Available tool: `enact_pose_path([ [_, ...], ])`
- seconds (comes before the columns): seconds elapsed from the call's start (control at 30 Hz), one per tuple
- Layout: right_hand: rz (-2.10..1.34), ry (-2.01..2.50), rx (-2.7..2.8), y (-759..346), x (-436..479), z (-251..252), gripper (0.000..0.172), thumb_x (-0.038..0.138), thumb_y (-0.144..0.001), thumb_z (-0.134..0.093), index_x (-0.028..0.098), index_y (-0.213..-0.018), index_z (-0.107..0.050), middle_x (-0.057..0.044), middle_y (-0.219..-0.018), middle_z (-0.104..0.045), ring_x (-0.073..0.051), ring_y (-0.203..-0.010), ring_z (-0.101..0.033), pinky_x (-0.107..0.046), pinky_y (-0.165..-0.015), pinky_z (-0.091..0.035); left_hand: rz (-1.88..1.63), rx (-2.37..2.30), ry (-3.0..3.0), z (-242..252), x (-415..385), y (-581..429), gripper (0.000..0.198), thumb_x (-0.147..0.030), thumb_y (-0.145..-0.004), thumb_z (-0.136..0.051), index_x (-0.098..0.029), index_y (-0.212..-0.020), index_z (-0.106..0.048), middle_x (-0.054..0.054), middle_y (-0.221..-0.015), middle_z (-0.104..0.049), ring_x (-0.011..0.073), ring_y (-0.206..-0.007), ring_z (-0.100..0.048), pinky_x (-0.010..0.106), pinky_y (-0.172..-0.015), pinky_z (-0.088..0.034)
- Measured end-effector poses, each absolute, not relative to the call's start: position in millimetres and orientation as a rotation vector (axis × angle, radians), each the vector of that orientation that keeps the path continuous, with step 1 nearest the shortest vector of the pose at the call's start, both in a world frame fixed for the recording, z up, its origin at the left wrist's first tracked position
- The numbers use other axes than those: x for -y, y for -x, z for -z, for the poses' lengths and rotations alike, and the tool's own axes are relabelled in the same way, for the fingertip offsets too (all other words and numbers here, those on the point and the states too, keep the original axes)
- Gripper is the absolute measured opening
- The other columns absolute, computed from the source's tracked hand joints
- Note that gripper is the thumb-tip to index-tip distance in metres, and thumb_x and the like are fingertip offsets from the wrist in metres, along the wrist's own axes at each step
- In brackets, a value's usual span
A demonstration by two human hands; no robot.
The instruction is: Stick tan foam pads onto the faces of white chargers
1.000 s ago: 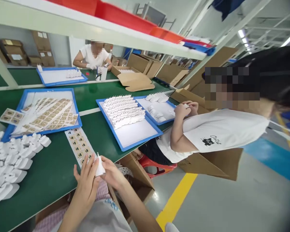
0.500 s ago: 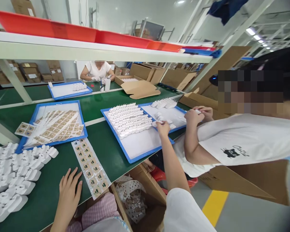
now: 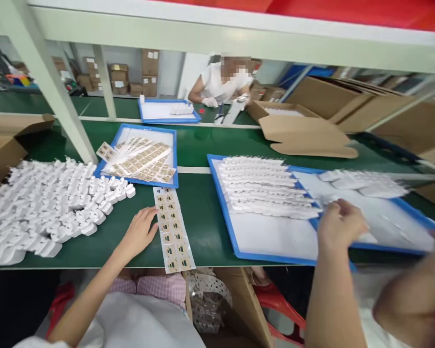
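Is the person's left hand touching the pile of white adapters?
Apart: the head view shows green bench top between the left hand and the white adapters.

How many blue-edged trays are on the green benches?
4: far tray by a co-worker, left tray of label sheets, middle tray of white parts, right tray under the right hand.

The green desk (image 3: 199, 212) carries four blue-rimmed white trays (image 3: 148, 128) and one loose strip of gold-patterned labels (image 3: 172, 229).
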State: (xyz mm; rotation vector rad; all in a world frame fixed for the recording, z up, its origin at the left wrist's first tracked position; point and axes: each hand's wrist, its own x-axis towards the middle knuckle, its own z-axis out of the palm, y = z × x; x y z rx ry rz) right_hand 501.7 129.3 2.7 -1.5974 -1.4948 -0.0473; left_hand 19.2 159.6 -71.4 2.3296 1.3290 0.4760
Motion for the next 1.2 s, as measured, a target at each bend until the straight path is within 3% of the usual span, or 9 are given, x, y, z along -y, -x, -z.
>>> enact_pose_path([
  [0.1,0.104,1.554,1.43,-446,-134,7,0.048,0.064,-0.099,-0.037,0.034,-0.11,-0.073,-0.016,-0.104,-0.075,-0.042,-0.11,-0.067,-0.065,-0.096,-0.045,-0.437,-1.362,-2.332,68,-200,-35,0.048,-0.033,-0.103,-0.044,-0.022,-0.149,-0.047,0.014,-0.159,-0.047,0.0335,-0.151,-0.038,0.054,-0.118,-0.04],
  [0.2,-0.11,1.479,1.7,-364,-145,25,0.033,0.052,-0.098,-0.052,0.029,-0.101,-0.076,-0.01,-0.104,-0.078,-0.032,-0.098,-0.073,-0.052,-0.09,-0.055,-0.383,-1.399,-2.335,76,-228,-46,0.052,-0.029,-0.099,-0.049,-0.016,-0.149,-0.046,0.018,-0.16,-0.045,0.0403,-0.149,-0.036,0.057,-0.116,-0.035],
  [0.3,-0.407,1.357,2.038,-287,-169,46,0.033,0.038,-0.1,-0.049,0.024,-0.12,-0.072,-0.011,-0.12,-0.075,-0.028,-0.111,-0.071,-0.046,-0.096,-0.057,-0.357,-1.399,-2.35,83,-236,-46,0.055,-0.031,-0.098,-0.052,-0.018,-0.151,-0.044,0.016,-0.153,-0.051,0.0388,-0.14,-0.042,0.053,-0.112,-0.035],
  [0.47,-0.44,1.387,2.136,-228,-212,78,0.036,0.022,-0.094,-0.055,0.018,-0.128,-0.067,-0.015,-0.132,-0.07,-0.03,-0.125,-0.063,-0.048,-0.104,-0.052,-0.364,-1.42,-2.326,86,-232,-37,0.05,-0.037,-0.098,-0.053,-0.024,-0.145,-0.049,0.012,-0.129,-0.058,0.0334,-0.124,-0.046,0.048,-0.104,-0.038],
  [0.6,-0.389,1.445,2.176,-221,-222,89,0.032,0.02,-0.094,-0.056,0.017,-0.123,-0.068,-0.015,-0.126,-0.072,-0.032,-0.116,-0.064,-0.048,-0.098,-0.051,-0.396,-1.434,-2.294,89,-232,-37,0.04,-0.037,-0.096,-0.057,-0.025,-0.135,-0.058,0.009,-0.12,-0.057,0.0308,-0.12,-0.046,0.046,-0.103,-0.038],
  [0.83,-0.262,1.486,2.24,-219,-221,83,0.024,0.02,-0.099,-0.047,0.019,-0.098,-0.072,-0.012,-0.101,-0.075,-0.028,-0.098,-0.064,-0.045,-0.095,-0.046,-0.436,-1.417,-2.284,92,-232,-36,0.037,-0.035,-0.093,-0.062,-0.022,-0.128,-0.064,0.011,-0.124,-0.053,0.0313,-0.123,-0.043,0.046,-0.106,-0.038],
  [1.03,-0.244,1.479,2.248,-213,-213,72,0.023,0.018,-0.097,-0.048,0.018,-0.087,-0.068,-0.016,-0.097,-0.069,-0.03,-0.099,-0.06,-0.045,-0.097,-0.042,-0.429,-1.406,-2.312,90,-230,-33,0.04,-0.04,-0.096,-0.057,-0.026,-0.133,-0.064,0.011,-0.128,-0.052,0.0326,-0.127,-0.042,0.048,-0.106,-0.037],
  [1.2,-0.418,1.437,2.07,-220,-196,59,0.019,0.022,-0.093,-0.053,0.021,-0.075,-0.061,-0.014,-0.088,-0.065,-0.029,-0.093,-0.058,-0.043,-0.087,-0.044,-0.376,-1.39,-2.367,89,-231,-30,0.051,-0.048,-0.093,-0.061,-0.024,-0.138,-0.061,0.013,-0.135,-0.052,0.0343,-0.13,-0.042,0.048,-0.108,-0.036],
])
